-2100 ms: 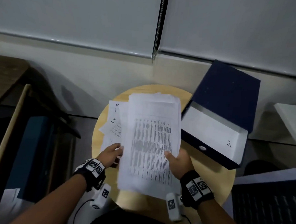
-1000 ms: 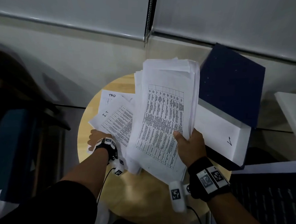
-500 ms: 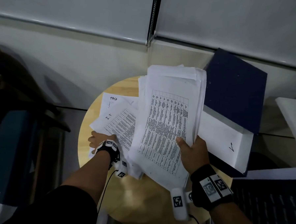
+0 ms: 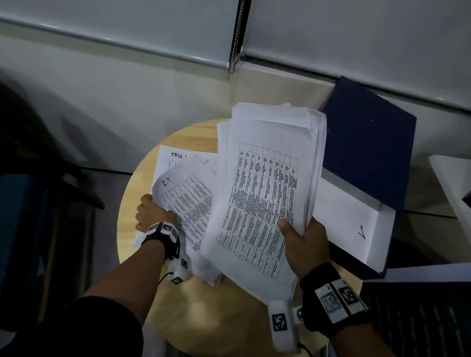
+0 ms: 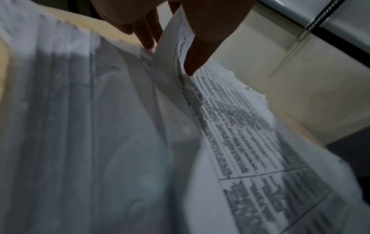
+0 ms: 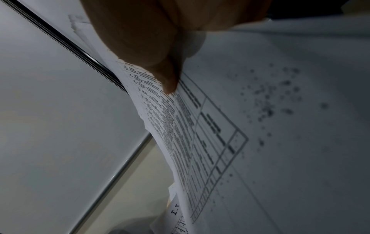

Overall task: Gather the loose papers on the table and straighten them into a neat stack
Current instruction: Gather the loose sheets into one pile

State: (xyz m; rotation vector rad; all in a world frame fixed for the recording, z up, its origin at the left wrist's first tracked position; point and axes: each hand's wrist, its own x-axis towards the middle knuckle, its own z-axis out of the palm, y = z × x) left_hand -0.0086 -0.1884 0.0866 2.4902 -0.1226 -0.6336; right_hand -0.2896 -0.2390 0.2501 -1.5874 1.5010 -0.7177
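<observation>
Papers already gathered form a thick sheaf point(image 4: 266, 196) at the frame's centre, pinched at its lower right edge by the right hand point(image 4: 303, 246), thumb on top, likely to keep it clear while collecting. Lower left, the left hand point(image 4: 152, 215) pinches a loose sheet point(image 4: 187, 200) off the round wooden table point(image 4: 216, 322). A dark blue binder point(image 4: 366, 163) leans at right; pale blinds fill the top.

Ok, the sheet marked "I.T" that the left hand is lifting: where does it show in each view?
Head: sheet marked "I.T", left of centre, its edge held by the left hand.
Left wrist: the printed sheet running from centre to lower right, pinched by the fingers.
Right wrist: only a corner, bottom centre.
Shared landmark: the dark strip between the blinds.
</observation>
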